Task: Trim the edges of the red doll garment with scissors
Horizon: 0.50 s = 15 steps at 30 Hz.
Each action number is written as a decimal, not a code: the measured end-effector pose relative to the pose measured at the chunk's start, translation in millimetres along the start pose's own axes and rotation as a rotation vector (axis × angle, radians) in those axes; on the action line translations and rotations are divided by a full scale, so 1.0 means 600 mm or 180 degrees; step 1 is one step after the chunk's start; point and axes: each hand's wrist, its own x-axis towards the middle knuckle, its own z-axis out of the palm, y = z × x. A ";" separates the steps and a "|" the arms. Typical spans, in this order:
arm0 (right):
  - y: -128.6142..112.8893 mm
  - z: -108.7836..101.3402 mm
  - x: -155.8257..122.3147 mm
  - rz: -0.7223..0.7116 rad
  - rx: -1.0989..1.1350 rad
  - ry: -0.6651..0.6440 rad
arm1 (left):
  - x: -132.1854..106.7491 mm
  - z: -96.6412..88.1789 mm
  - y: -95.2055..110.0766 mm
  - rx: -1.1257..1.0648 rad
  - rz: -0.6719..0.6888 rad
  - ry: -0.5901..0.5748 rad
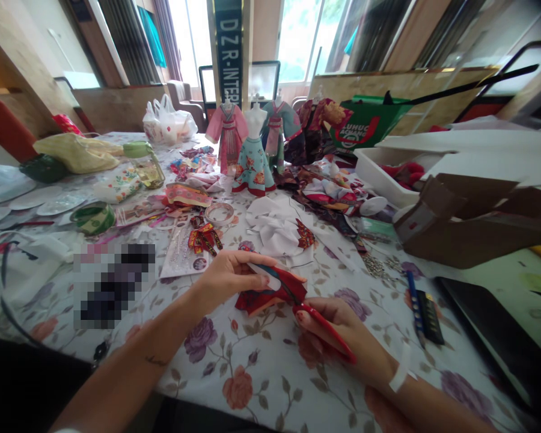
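Between thumb and fingers, my left hand [237,273] pinches a piece of red patterned fabric [256,300] together with a small white pattern piece [268,278]. Red-handled scissors [327,331] are in my right hand [338,322], its fingers wrapped round the handles. Their blades reach the right edge of the fabric and are partly hidden by it. Just beyond my hands lie crumpled white paper pieces [275,225] and a strip of red and gold patterned cloth [305,234].
Small dress forms in miniature robes [228,135] and a light blue skirt [252,162] stand at the back. Fabric scraps [329,186] lie around them. A cardboard box [460,222], blue pencil [415,307] and black laptop-like slab [487,343] are right; green tape [92,218] is left.
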 end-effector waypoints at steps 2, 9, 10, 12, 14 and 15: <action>0.002 0.000 0.000 0.0002 0.0004 -0.0005 | 0.000 0.000 0.001 -0.0004 0.0009 -0.0014; 0.001 -0.001 0.000 -0.0032 -0.0049 0.0001 | 0.000 0.000 0.000 0.0111 0.0086 0.0043; 0.000 0.000 -0.001 -0.0037 -0.0055 0.0009 | 0.000 0.000 -0.001 0.0141 0.0113 0.0054; -0.003 0.001 -0.002 -0.0034 -0.0035 0.0029 | 0.000 0.000 -0.003 0.0189 0.0165 0.0064; -0.004 0.003 -0.002 -0.0016 0.0013 0.0052 | 0.001 -0.001 -0.006 0.0226 0.0201 0.0040; -0.004 0.003 -0.002 -0.0004 0.0034 0.0057 | 0.002 -0.001 -0.008 0.0246 0.0218 0.0023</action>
